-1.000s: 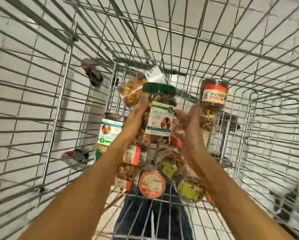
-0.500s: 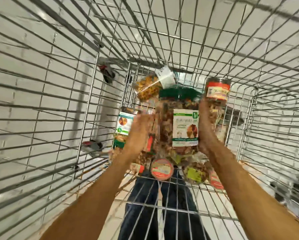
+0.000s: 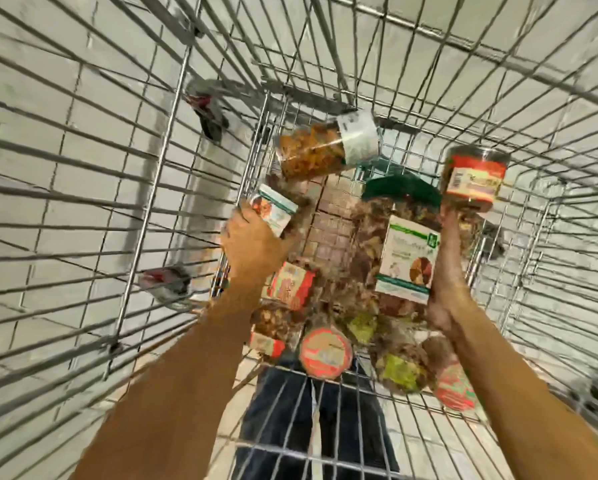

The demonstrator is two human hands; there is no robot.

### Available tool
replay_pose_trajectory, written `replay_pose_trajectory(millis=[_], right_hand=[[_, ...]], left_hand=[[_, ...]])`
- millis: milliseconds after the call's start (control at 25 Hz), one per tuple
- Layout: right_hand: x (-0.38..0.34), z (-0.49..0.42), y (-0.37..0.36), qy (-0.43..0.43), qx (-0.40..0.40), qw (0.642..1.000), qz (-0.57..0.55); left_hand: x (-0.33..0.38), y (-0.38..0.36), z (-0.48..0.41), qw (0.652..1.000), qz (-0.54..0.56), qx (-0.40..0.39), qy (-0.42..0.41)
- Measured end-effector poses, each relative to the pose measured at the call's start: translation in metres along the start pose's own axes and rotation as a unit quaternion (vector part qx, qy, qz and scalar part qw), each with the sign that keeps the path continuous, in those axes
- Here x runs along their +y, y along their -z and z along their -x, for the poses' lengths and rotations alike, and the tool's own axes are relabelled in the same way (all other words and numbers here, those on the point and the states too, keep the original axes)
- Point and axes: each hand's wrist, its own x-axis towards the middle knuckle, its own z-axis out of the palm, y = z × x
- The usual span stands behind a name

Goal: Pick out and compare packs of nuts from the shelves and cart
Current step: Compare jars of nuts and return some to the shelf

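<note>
Wire cart [image 3: 159,188], seen from above, floor tiles visible through the mesh.

Right grip [image 3: 446,285]: closed along the right side of the green-lidded jar [image 3: 405,258], fingers wrapped behind it. Jar held upright and raised above the heap, white label with a pie-chart mark turned toward the camera, mixed brown nuts inside.

Left grip [image 3: 256,251]: set on the small white-and-green pack [image 3: 275,209] at the cart's left wall, fingers curled over its top edge, thumb at the near side; apparently holding it, though blurred.

Remaining stock in the cart:
- clear tub of orange-brown nuts [image 3: 311,154], lying tilted at the far end, white label band at its right end;
- red-labelled jar [image 3: 474,178], upright at the far right, just beside the green lid;
- red-and-white pack [image 3: 290,285], just below the left wrist;
- round red lid [image 3: 325,351], facing up at the near edge;
- green-labelled bag [image 3: 401,372], near right, beside a second red lid [image 3: 455,388].

Below the mesh: dark trousers [image 3: 283,427].
</note>
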Motion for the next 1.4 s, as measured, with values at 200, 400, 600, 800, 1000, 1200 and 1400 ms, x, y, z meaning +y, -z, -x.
replay_pose_trajectory(millis=[200,400,600,800,1000,1200,1400], right_hand=[[-0.005,0.002,0.011,-0.005,0.002,1.000,-0.011],[-0.021,0.016,0.013,-0.013,0.006,1.000,-0.020],[-0.077,0.090,0.000,0.050,0.002,0.998,-0.044],[-0.140,0.239,-0.001,0.157,-0.007,0.983,-0.094],[-0.127,0.424,0.023,0.357,-0.017,0.900,-0.251],[-0.078,0.579,0.074,0.539,0.063,0.775,-0.324],[-0.001,0.709,0.159,0.664,0.228,0.627,-0.337]], left_hand=[[-0.002,0.013,-0.019,0.995,-0.032,-0.044,-0.084],[-0.014,0.055,-0.002,0.962,-0.066,-0.091,-0.250],[0.030,0.157,0.033,0.953,0.103,-0.193,-0.209],[0.098,0.299,0.111,0.848,0.326,-0.322,-0.266],[0.157,0.402,0.240,0.698,0.457,-0.427,-0.348],[0.226,0.430,0.400,0.533,0.403,-0.586,-0.457],[0.269,0.392,0.575,0.409,0.313,-0.690,-0.509]])
